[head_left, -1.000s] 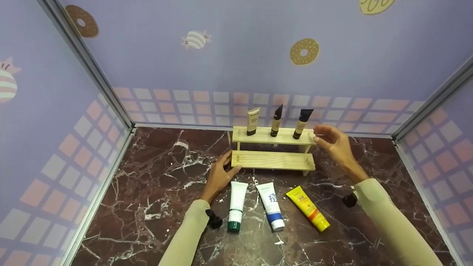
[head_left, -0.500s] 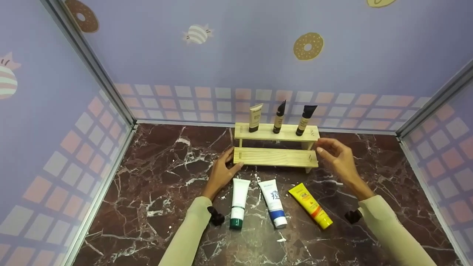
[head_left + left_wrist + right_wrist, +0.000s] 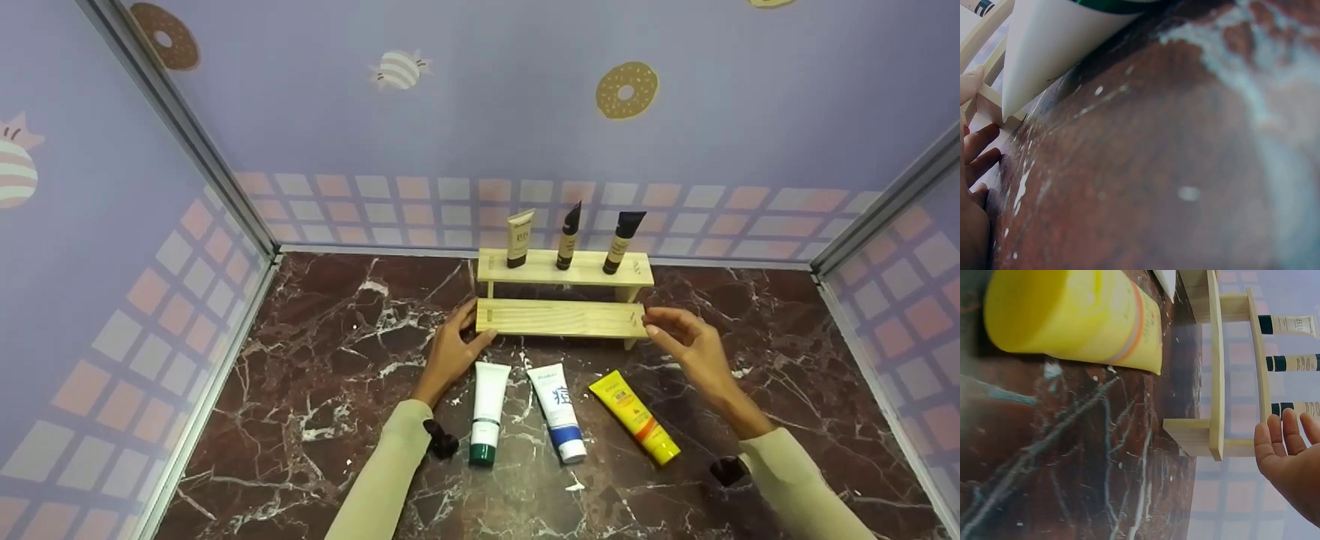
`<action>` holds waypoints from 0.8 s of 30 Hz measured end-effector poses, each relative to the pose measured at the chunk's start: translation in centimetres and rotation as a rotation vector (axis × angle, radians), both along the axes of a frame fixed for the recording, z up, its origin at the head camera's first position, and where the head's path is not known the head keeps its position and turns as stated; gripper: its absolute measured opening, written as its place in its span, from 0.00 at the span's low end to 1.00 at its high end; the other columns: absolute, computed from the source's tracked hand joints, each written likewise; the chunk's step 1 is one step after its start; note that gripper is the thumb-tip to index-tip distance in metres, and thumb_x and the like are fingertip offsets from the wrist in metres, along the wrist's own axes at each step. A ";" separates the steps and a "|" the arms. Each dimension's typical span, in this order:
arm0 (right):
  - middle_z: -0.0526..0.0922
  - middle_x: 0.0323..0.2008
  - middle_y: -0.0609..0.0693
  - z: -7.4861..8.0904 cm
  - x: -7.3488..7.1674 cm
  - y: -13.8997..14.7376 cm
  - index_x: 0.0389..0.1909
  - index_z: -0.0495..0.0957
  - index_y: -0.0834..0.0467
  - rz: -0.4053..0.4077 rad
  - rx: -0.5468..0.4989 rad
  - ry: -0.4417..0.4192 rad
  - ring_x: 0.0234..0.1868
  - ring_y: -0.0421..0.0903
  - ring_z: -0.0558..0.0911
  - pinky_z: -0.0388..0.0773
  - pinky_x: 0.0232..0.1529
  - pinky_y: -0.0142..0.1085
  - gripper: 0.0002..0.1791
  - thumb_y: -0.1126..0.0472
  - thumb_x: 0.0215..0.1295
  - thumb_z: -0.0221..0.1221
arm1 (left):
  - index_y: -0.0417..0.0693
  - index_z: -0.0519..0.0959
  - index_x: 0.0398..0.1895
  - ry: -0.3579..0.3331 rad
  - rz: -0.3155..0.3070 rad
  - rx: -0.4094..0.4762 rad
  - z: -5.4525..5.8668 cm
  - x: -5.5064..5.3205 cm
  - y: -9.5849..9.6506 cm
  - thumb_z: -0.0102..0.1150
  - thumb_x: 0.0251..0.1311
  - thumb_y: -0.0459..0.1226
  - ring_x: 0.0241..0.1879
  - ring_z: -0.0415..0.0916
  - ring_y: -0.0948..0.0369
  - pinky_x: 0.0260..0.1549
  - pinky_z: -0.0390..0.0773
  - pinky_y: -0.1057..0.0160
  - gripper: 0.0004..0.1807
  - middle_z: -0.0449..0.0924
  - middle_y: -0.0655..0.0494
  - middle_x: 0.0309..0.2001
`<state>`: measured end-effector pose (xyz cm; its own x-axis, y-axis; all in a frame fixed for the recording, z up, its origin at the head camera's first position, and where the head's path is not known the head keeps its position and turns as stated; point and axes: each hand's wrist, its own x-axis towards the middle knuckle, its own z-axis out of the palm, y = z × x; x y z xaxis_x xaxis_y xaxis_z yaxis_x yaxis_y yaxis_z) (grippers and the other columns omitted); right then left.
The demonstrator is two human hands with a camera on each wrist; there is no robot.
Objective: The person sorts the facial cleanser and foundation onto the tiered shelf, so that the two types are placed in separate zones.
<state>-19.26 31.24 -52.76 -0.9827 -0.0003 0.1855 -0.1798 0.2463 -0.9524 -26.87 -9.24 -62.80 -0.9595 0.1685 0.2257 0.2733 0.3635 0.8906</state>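
Note:
A two-tier wooden display stand (image 3: 559,319) stands before the back wall. My left hand (image 3: 452,349) holds the left end of its lower shelf, thumb at the front corner and fingers along the side. In the left wrist view, that hand's fingers (image 3: 982,138) lie close to a wooden leg. My right hand (image 3: 694,352) is at the lower shelf's right end, its fingers loosely bent with nothing between them. Along the upper shelf stand three small tubes: a cream one (image 3: 518,240), a dark-topped one (image 3: 568,240) and a black-topped one (image 3: 622,244).
In front of the stand lie a white tube with a green cap (image 3: 487,409), a white tube with a blue band (image 3: 556,412) and a yellow tube (image 3: 634,416). They rest on a dark marbled tabletop (image 3: 322,360). Patterned walls (image 3: 450,135) enclose the back and sides.
My right hand has moved down and slightly right, from the upper shelf's right end to the lower shelf's. My left hand stays at the stand's left end; the tubes keep their places.

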 end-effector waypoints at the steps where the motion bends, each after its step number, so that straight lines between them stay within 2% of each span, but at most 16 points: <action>1: 0.85 0.60 0.71 -0.1 0.2 0.0 0.64 0.81 0.73 0.000 0.005 -0.008 0.58 0.43 0.87 0.83 0.57 0.27 0.19 0.68 0.79 0.65 | 0.38 0.67 0.83 -0.005 0.002 -0.003 0.0 0.0 0.0 0.73 0.72 0.48 0.73 0.76 0.42 0.80 0.61 0.37 0.44 0.78 0.35 0.71; 9: 0.85 0.62 0.69 -1.1 2.0 0.1 0.65 0.80 0.74 0.003 0.030 -0.083 0.57 0.40 0.86 0.83 0.56 0.26 0.21 0.66 0.79 0.66 | 0.37 0.67 0.84 0.003 -0.007 0.005 0.0 0.0 0.0 0.74 0.72 0.47 0.72 0.78 0.44 0.81 0.62 0.41 0.44 0.76 0.35 0.73; 16: 0.85 0.63 0.68 -2.0 3.0 -0.1 0.65 0.81 0.71 0.004 0.030 -0.134 0.57 0.39 0.85 0.81 0.59 0.26 0.21 0.65 0.78 0.68 | 0.38 0.67 0.84 0.000 -0.014 -0.002 0.2 0.1 0.0 0.72 0.73 0.48 0.74 0.76 0.43 0.79 0.64 0.37 0.44 0.79 0.36 0.72; 24: 0.87 0.60 0.67 -2.9 3.8 -0.4 0.64 0.83 0.70 0.009 0.156 -0.150 0.56 0.42 0.86 0.82 0.58 0.28 0.22 0.63 0.76 0.71 | 0.36 0.67 0.83 0.020 -0.012 0.005 0.1 0.1 0.0 0.73 0.73 0.46 0.72 0.78 0.44 0.78 0.67 0.39 0.44 0.79 0.36 0.71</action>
<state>-15.49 30.79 -55.69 -0.9990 -0.0266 0.0346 -0.0423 0.3916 -0.9192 -26.74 -9.24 -62.74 -0.9526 0.1792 0.2460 0.2959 0.3559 0.8864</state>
